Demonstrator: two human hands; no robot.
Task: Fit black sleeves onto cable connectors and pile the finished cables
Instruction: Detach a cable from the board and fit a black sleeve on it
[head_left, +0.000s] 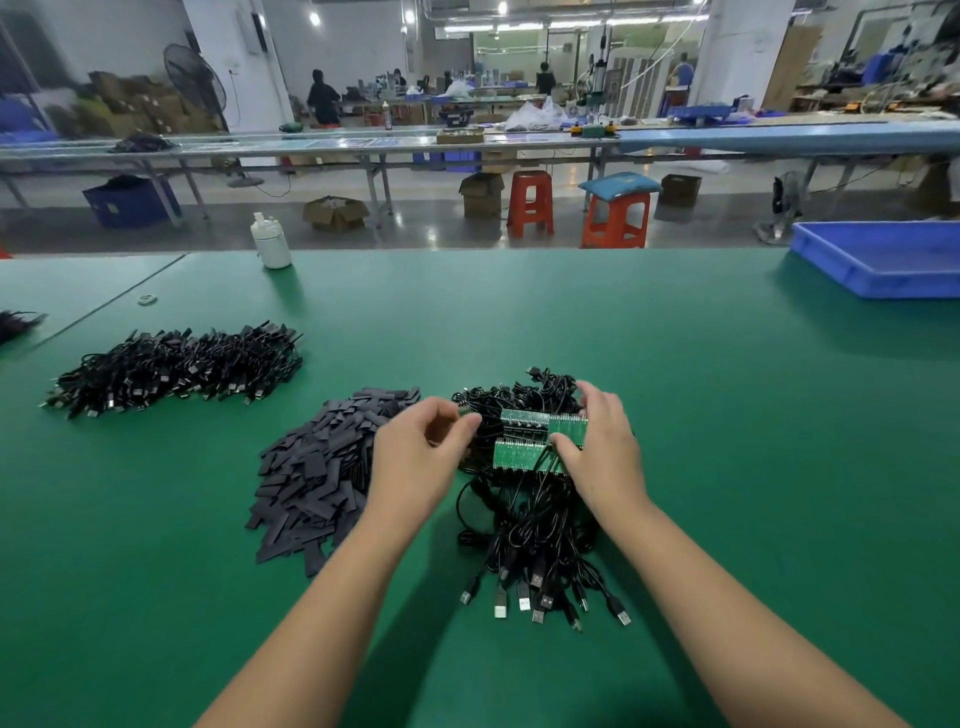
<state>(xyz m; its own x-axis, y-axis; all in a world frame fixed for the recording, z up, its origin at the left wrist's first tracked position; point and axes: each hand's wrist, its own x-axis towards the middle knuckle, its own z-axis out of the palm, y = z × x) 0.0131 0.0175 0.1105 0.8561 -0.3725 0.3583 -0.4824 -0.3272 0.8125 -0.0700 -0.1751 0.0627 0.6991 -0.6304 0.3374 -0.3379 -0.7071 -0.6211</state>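
A heap of flat black sleeves (317, 473) lies on the green table, left of centre. Right of it sits a bundle of black cables (535, 525) with USB plugs fanned toward me and green circuit-board strips (524, 436) on top. My right hand (602, 447) grips the right end of the green strips between thumb and fingers. My left hand (421, 457) hovers at their left end with fingertips pinched together on something small that I cannot make out. A pile of finished cables (176, 369) lies at the far left.
A white bottle (271, 242) stands at the table's far edge. A blue tray (883, 257) sits at the far right corner. A small white ring (147, 299) lies near the table seam at left. Beyond are stools, benches and people.
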